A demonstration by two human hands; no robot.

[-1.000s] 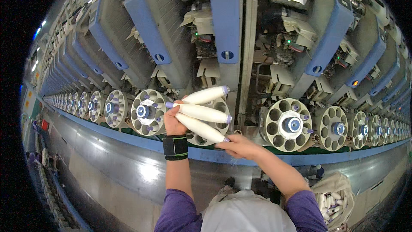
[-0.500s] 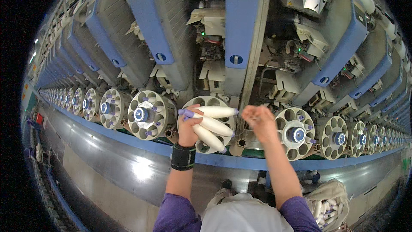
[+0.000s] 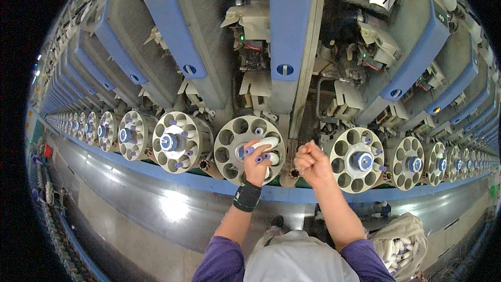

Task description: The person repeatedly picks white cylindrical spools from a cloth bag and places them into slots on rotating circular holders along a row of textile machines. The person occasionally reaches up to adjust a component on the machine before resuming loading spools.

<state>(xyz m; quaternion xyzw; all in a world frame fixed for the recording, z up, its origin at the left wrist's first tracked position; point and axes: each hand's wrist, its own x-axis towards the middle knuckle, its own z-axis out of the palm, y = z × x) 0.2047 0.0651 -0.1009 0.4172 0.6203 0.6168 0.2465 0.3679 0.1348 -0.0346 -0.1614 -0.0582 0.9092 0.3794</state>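
Note:
My left hand (image 3: 254, 166) is closed around white yarn bobbins with purple tube ends, over the front of a cream round magazine (image 3: 221, 152) ringed with pockets. One held yarn bobbin (image 3: 268, 142) lies across the magazine's face; others beneath the fingers are partly hidden, and I cannot tell how far they reach into the pockets. A purple tube end (image 3: 259, 131) shows in an upper pocket. To the right, my right hand (image 3: 314, 166) is raised with curled fingers pressed together, between this magazine and its neighbour. Whatever it pinches is too small to make out.
Similar round magazines (image 3: 361, 185) with blue hubs line the machine on both sides. Blue and grey machine housings (image 3: 285, 26) rise behind them. A blue rail (image 3: 308, 196) runs below. At lower right, a cloth sack (image 3: 415, 224) holds several bobbins.
My left hand has moved right and turned, bringing the fanned bobbins end-on against the magazine's right side. My right hand has dropped slightly, its fingers still curled.

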